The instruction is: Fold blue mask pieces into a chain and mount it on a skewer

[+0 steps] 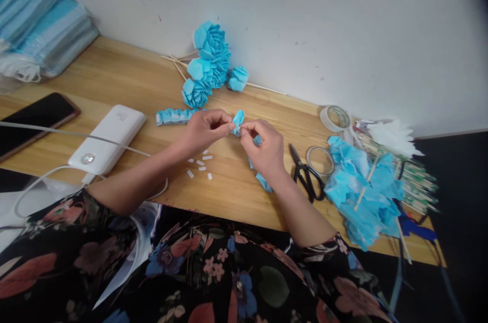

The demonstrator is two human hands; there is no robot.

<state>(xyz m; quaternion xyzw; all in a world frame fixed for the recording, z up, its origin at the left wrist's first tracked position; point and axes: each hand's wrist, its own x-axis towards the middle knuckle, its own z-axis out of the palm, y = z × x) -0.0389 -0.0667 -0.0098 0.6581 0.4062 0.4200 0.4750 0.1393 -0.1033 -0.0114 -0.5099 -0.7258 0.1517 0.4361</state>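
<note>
A small blue paper petal (pixel 238 118) is held up between both hands over the middle of the table. My left hand (pixel 208 127) pinches it from the left side, and my right hand (pixel 263 142) pinches its lower right edge. Behind my left hand lies a row of folded blue paper pieces (pixel 173 117). More blue pieces (pixel 264 182) lie on the table, partly hidden under my right hand. Several small white strips (pixel 201 163) are scattered on the wood below my left hand.
Blue paper flowers on sticks (pixel 208 66) lie against the wall. To the right are black scissors (pixel 308 175), tape rolls (pixel 335 118) and crumpled blue paper (pixel 362 191). A white power bank (pixel 109 137) with cables, a phone (pixel 34 122) and bagged blue stacks (pixel 46 23) occupy the left.
</note>
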